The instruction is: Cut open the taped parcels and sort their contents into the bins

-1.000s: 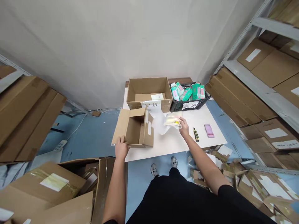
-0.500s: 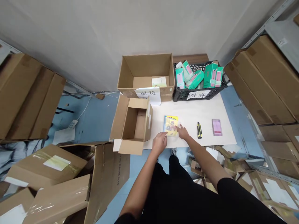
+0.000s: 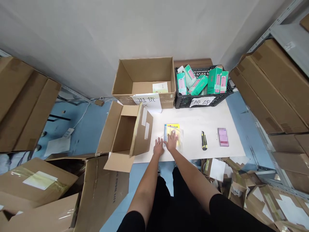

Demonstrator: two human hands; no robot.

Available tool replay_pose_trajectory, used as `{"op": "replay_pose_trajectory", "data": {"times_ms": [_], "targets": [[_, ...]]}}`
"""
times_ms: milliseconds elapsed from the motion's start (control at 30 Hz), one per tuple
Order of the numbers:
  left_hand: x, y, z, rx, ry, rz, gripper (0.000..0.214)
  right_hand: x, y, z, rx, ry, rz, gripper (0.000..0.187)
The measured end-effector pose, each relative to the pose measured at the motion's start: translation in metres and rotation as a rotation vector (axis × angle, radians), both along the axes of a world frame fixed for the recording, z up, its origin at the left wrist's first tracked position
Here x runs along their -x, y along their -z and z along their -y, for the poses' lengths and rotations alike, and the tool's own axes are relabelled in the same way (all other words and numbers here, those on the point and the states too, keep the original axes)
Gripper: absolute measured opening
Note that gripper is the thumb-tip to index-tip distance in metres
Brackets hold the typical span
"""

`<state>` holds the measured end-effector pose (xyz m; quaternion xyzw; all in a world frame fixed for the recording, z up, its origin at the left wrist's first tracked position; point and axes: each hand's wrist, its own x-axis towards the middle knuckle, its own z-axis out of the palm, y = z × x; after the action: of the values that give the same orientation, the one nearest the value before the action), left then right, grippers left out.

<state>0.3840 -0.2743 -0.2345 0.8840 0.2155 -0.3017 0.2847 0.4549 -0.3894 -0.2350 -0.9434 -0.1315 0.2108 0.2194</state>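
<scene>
A thin yellow booklet [image 3: 174,126] lies on the white table within what looks like a clear plastic bag [image 3: 181,138]. My right hand [image 3: 171,141] rests flat on it with the fingers spread. Just left of the booklet, my left hand [image 3: 158,147] lies with its fingers apart at the bag's left edge; whether it touches the plastic I cannot tell. Left of both hands stands an open cardboard box [image 3: 143,133], its flaps out and its body turned at an angle. A yellow and black box cutter [image 3: 204,140] lies to the right.
Behind the table's work area stand a larger cardboard box [image 3: 142,98] holding a booklet, and a black crate [image 3: 184,102] filled with green boxes. A blurred pink item [image 3: 223,137] is at the right. White paper [image 3: 217,169] and cardboard scraps lie below the right front edge.
My right hand has moved left and flattened over the booklet. My left hand has opened out on the table. The open box has shifted left and turned.
</scene>
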Motion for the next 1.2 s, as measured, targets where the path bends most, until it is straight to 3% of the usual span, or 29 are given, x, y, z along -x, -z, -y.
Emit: {"op": "replay_pose_trajectory", "data": {"times_ms": [100, 200, 300, 400, 467, 533, 600, 700, 767, 833, 900, 933, 1067, 1200], "targets": [[0.001, 0.004, -0.004, -0.018, 0.021, -0.010, 0.104, 0.000, 0.005, -0.006, -0.096, 0.033, 0.032, 0.024], [0.001, 0.001, -0.001, -0.026, 0.012, 0.001, 0.102, -0.013, -0.003, -0.003, -0.262, 0.093, 0.003, 0.021], [0.000, -0.006, 0.004, -0.008, -0.033, 0.055, 0.098, -0.031, -0.022, 0.010, -0.540, 0.125, -0.093, 0.019], [0.000, -0.012, 0.008, 0.010, -0.083, 0.115, 0.094, -0.051, -0.043, 0.043, -0.768, 0.186, -0.175, 0.027], [0.001, -0.015, 0.010, 0.001, -0.102, 0.124, 0.093, -0.062, -0.055, 0.080, -0.811, 0.289, -0.143, 0.037], [0.000, -0.020, 0.011, -0.044, -0.134, 0.135, 0.087, -0.068, -0.062, 0.124, -0.696, 0.415, -0.051, 0.049], [-0.003, -0.026, 0.012, -0.100, -0.201, 0.184, 0.075, -0.066, -0.066, 0.164, -0.440, 0.534, -0.006, 0.060], [-0.015, -0.035, 0.014, -0.068, -0.292, 0.278, 0.060, -0.051, -0.067, 0.187, -0.065, 0.531, 0.033, 0.069], [-0.027, -0.038, 0.014, 0.042, -0.323, 0.281, 0.056, -0.039, -0.066, 0.172, 0.028, 0.369, 0.092, 0.073], [-0.040, -0.038, 0.014, 0.136, -0.385, 0.246, 0.052, -0.028, -0.062, 0.139, 0.018, 0.118, 0.120, 0.077], [-0.051, -0.035, 0.013, 0.177, -0.457, 0.210, 0.050, -0.020, -0.054, 0.106, 0.032, -0.144, 0.018, 0.084], [-0.056, -0.032, 0.011, 0.187, -0.484, 0.196, 0.050, -0.017, -0.048, 0.093, 0.077, -0.200, -0.052, 0.089], [-0.072, -0.025, 0.007, 0.259, -0.545, 0.168, 0.051, -0.012, -0.025, 0.078, 0.207, -0.246, -0.189, 0.101], [-0.081, -0.035, 0.010, 0.421, -0.570, 0.181, 0.047, -0.021, -0.016, 0.095, 0.125, -0.229, -0.249, 0.095]]}}
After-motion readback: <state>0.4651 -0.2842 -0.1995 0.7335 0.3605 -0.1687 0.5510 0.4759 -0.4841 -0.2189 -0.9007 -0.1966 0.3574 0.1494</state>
